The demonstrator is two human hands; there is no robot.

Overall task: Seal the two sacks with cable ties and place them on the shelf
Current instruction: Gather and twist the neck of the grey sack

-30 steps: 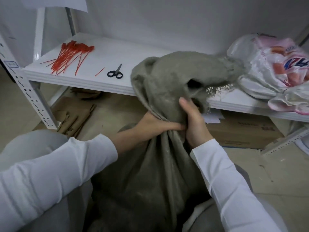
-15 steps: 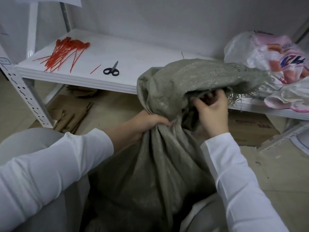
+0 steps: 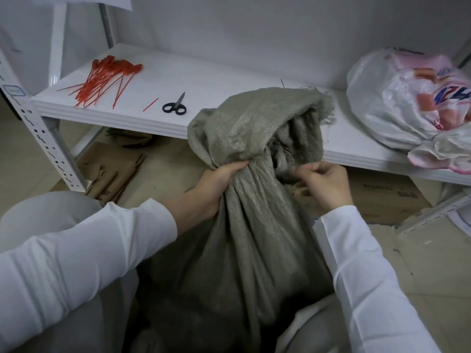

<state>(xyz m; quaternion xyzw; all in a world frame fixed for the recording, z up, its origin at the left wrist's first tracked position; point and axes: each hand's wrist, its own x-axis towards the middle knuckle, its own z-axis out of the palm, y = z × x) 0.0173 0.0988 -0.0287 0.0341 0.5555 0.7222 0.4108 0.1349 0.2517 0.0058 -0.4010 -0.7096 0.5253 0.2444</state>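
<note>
A grey woven sack (image 3: 244,250) stands between my knees on the floor, its open top flopping toward the white shelf (image 3: 219,80). My left hand (image 3: 216,184) grips the bunched neck from the left. My right hand (image 3: 323,182) pinches a fold of the sack's frayed mouth on the right side of the neck. A white and pink printed sack (image 3: 413,103) lies on the shelf at the right. A pile of red cable ties (image 3: 107,80) lies at the shelf's left end, with one loose tie (image 3: 151,104) apart from it.
Black-handled scissors (image 3: 175,106) lie on the shelf next to the loose tie. A perforated white shelf post (image 3: 43,138) stands at the left. Flattened cardboard (image 3: 112,174) and a cardboard box (image 3: 387,197) sit under the shelf.
My right hand dropped from inside the sack's mouth to the neck and now pinches a fold there. The sack's top has slumped lower. My left hand keeps its grip.
</note>
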